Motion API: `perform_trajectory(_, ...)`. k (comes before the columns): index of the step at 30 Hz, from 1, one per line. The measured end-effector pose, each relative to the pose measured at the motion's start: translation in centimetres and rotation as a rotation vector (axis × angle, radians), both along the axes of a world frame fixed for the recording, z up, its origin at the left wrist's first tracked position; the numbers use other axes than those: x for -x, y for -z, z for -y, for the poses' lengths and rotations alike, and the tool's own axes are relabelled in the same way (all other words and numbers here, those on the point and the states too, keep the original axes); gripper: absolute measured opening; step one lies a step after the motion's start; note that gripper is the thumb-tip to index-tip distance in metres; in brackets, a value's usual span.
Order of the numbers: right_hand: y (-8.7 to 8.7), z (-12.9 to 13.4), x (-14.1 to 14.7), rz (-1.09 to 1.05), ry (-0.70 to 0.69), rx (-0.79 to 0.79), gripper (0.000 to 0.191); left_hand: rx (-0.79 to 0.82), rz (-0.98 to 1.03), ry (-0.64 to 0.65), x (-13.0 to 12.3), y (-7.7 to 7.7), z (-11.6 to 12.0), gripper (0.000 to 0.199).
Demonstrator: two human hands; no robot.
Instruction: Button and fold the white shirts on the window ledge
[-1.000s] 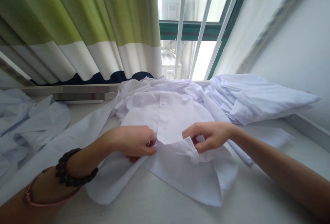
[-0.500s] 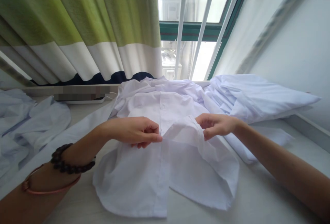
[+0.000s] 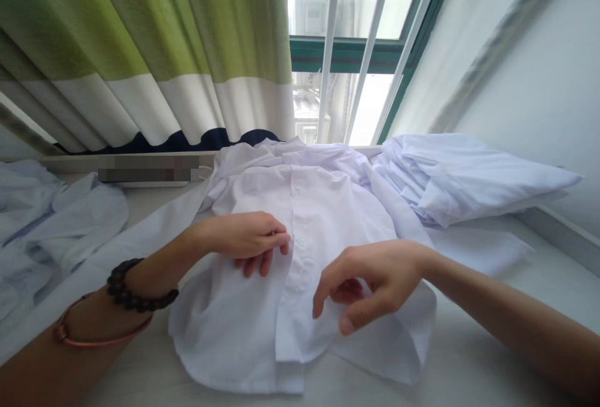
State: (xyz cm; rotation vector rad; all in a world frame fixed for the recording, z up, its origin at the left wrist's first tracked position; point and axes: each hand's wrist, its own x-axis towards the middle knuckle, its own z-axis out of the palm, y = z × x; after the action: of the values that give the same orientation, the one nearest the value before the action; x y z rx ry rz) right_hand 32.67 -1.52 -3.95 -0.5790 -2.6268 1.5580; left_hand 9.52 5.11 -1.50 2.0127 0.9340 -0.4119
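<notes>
A white shirt lies spread on the pale surface, its button strip running down the middle and its hem toward me. My left hand, with a dark bead bracelet and a copper-coloured bangle on the wrist, rests over the shirt just left of the strip, fingers loosely curled and apart, gripping nothing. My right hand hovers over the shirt's lower right part, thumb and fingers apart, with no cloth between them. The right front panel now meets the left one along the strip.
Folded white garments are stacked at the back right. More crumpled white cloth lies at the left. Behind are a green and white curtain, a barred window and a blurred-out flat object at the back left.
My right hand has let go of the shirt's right front edge and moved nearer to me. That panel has dropped flat toward the left. My left fingers have loosened.
</notes>
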Motion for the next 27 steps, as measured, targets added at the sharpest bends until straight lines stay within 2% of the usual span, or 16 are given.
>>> perform_trajectory(4,-0.1,0.3,0.2,0.073,0.036,-0.181,0.035,-0.347,0.034,0.050,0.0,0.2,-0.3,0.035)
perform_trajectory(6,-0.1,0.8,0.6,0.169,0.055,-0.267,0.036,-0.432,0.046,0.107,0.1,0.5,-0.3,0.027)
perform_trajectory(9,-0.1,1.6,1.2,0.288,0.054,-0.392,0.019,-0.411,0.057,0.130,0.4,1.1,-0.3,0.024)
perform_trajectory(11,-0.4,2.1,1.4,0.268,0.048,-0.435,0.009,-0.385,0.049,0.120,0.6,1.3,-0.5,0.023)
perform_trajectory(16,-1.8,2.2,0.8,0.076,-0.022,-0.341,0.014,-0.365,0.000,0.169,0.8,0.8,-0.8,0.019)
perform_trajectory(20,-1.6,1.9,0.8,0.120,-0.069,-0.335,0.015,-0.436,0.053,0.204,0.5,0.4,-0.5,0.021)
perform_trajectory(22,-1.1,1.6,1.0,0.126,0.008,-0.423,0.020,-0.640,0.150,0.164,0.3,0.7,-0.6,0.026)
perform_trajectory(23,-0.7,1.3,1.0,0.114,0.094,-0.495,0.022,-0.779,0.205,0.137,0.1,1.1,-0.8,0.028)
perform_trajectory(25,0.4,0.2,0.7,0.082,0.321,-0.669,0.026,-1.035,0.264,0.087,0.0,2.3,-1.5,0.030)
perform_trajectory(27,1.8,-1.2,-0.1,0.114,0.539,-0.809,0.034,-1.138,0.194,0.053,0.3,3.7,-2.4,0.036)
